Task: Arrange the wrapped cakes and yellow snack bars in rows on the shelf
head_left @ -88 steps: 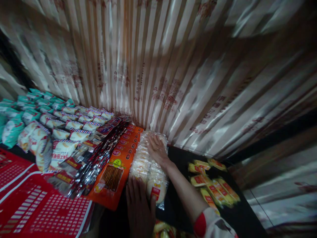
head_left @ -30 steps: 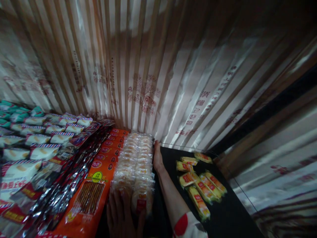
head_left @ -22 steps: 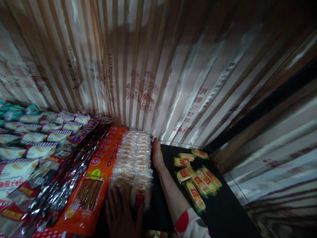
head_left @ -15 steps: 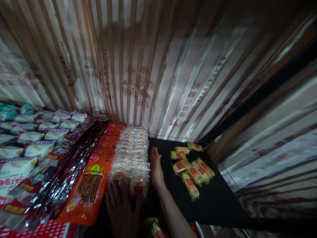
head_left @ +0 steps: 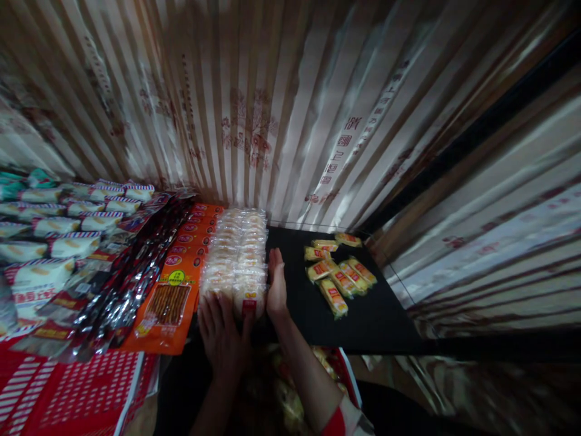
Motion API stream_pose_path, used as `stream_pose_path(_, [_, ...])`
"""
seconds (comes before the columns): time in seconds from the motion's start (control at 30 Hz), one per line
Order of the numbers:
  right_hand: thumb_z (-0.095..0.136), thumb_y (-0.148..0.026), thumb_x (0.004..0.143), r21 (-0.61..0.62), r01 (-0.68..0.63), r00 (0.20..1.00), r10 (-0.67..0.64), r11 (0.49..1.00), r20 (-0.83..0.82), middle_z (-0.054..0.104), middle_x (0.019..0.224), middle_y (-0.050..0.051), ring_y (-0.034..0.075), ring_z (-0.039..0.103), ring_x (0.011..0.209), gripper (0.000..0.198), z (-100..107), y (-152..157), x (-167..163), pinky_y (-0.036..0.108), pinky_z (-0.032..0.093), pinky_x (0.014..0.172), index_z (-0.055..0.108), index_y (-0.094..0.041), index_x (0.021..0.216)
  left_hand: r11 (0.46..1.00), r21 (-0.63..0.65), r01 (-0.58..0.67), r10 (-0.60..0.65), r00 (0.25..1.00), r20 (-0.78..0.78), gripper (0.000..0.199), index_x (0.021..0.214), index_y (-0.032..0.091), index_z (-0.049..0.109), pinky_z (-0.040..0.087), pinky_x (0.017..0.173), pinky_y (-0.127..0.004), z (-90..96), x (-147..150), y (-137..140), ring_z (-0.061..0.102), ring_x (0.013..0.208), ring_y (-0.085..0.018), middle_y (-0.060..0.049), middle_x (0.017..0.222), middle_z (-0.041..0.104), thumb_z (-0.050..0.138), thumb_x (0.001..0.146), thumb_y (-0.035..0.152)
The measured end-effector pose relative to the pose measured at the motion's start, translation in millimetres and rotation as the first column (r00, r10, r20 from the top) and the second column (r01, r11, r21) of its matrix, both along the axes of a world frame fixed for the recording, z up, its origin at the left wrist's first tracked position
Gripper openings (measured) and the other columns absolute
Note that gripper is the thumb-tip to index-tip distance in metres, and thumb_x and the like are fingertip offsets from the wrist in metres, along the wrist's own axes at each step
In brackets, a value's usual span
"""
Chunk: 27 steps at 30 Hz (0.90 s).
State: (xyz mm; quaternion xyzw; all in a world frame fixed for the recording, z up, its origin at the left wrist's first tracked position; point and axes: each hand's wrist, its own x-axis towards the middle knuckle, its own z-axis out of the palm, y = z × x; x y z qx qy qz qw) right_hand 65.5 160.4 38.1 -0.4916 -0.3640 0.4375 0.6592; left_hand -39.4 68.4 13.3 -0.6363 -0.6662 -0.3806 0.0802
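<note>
Two rows of clear-wrapped round crackers (head_left: 233,260) stand on the black shelf (head_left: 299,315). My left hand (head_left: 223,333) lies against the front of the rows, fingers outstretched, palm toward the packs. Along their right side my right hand (head_left: 276,284) is held flat and upright, fingers straight, at or very close to the wrappers. Neither hand grips anything. Orange packets of brown sticks (head_left: 167,303) lean close on the left of the crackers. To the right, several small yellow packets (head_left: 333,297) lie loose.
Dark shiny packets (head_left: 122,284) and white snack bags (head_left: 43,284) fill the left of the shelf. A red basket (head_left: 86,387) is below left, and another basket (head_left: 351,375) holding yellow packets is below my arms. A pleated printed curtain (head_left: 254,72) hangs behind.
The view has tilted down, so the shelf sits higher and more of the baskets shows. My right hand has come closer to the crackers; my left stays at their front.
</note>
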Motion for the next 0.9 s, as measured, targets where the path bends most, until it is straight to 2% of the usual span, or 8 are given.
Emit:
stream_pose_path(0.17, [0.032,-0.06,0.085,0.01,0.093,0.995,-0.093,0.996,0.02,0.042,0.138,0.011,0.021,0.04,0.127,0.063,3.8,-25.9,26.2,0.042,0.032,0.104,0.04,-0.02,0.134,0.999,0.0,0.04,-0.04,0.999,0.008,0.079,0.142,0.011,0.014,0.022,0.104,-0.061,3.3,-3.0,-3.8,0.009,0.136,-0.039,-0.024,0.148,0.01,0.057,0.081,0.037])
stream_pose_path(0.33, [0.035,-0.061,0.084,-0.001,0.158,0.98,-0.157,0.987,0.125,0.05,0.13,0.013,0.023,0.051,0.116,0.06,3.5,-50.0,64.7,0.042,0.041,0.093,0.047,-0.02,0.126,0.994,-0.015,0.112,-0.11,0.992,0.069,0.07,0.14,0.008,0.019,0.021,0.105,-0.06,11.9,-11.1,-8.9,0.001,0.137,-0.039,-0.024,0.149,0.003,0.053,0.083,0.031])
stream_pose_path(0.47, [0.037,-0.06,0.083,-0.036,0.222,0.962,-0.212,0.974,0.173,0.055,0.122,0.014,0.023,0.056,0.105,0.057,3.9,-67.6,86.9,0.038,0.046,0.081,0.052,-0.018,0.118,0.996,0.025,0.089,-0.092,0.987,0.129,0.06,0.136,0.007,0.028,0.018,0.106,-0.059,16.3,-23.9,-14.2,-0.001,0.138,-0.037,-0.023,0.148,0.011,0.049,0.085,0.03])
stream_pose_path(0.57, [0.04,-0.058,0.083,-0.053,0.223,0.957,-0.208,0.973,0.204,0.059,0.114,0.014,0.021,0.059,0.095,0.053,4.7,-83.1,92.8,0.034,0.047,0.073,0.055,-0.016,0.112,0.989,0.104,0.102,-0.116,0.984,0.137,0.047,0.129,0.009,0.039,0.023,0.106,-0.055,16.1,-33.2,-20.0,0.015,0.137,-0.033,-0.021,0.142,0.03,0.046,0.086,0.028])
stream_pose_path(0.7, [0.044,-0.055,0.082,-0.077,0.204,0.958,-0.183,0.976,0.223,0.064,0.101,0.01,0.018,0.062,0.081,0.046,3.8,-104.8,92.9,0.031,0.047,0.067,0.056,-0.017,0.106,0.973,0.162,0.166,-0.19,0.971,0.145,0.03,0.113,0.012,0.05,0.036,0.1,-0.046,14.9,-40.2,-29.3,0.045,0.12,-0.025,-0.014,0.115,0.056,0.044,0.085,0.024])
stream_pose_path(0.9, [0.046,-0.053,0.081,-0.095,0.169,0.968,-0.148,0.981,0.202,0.066,0.087,0.007,0.015,0.061,0.069,0.043,6.2,-126.4,92.8,0.028,0.046,0.06,0.058,-0.017,0.101,0.951,0.171,0.256,-0.275,0.956,0.1,0.02,0.101,0.014,0.055,0.046,0.088,-0.039,16.9,-40.2,-47.8,0.056,0.101,-0.021,-0.01,0.098,0.063,0.045,0.084,0.019])
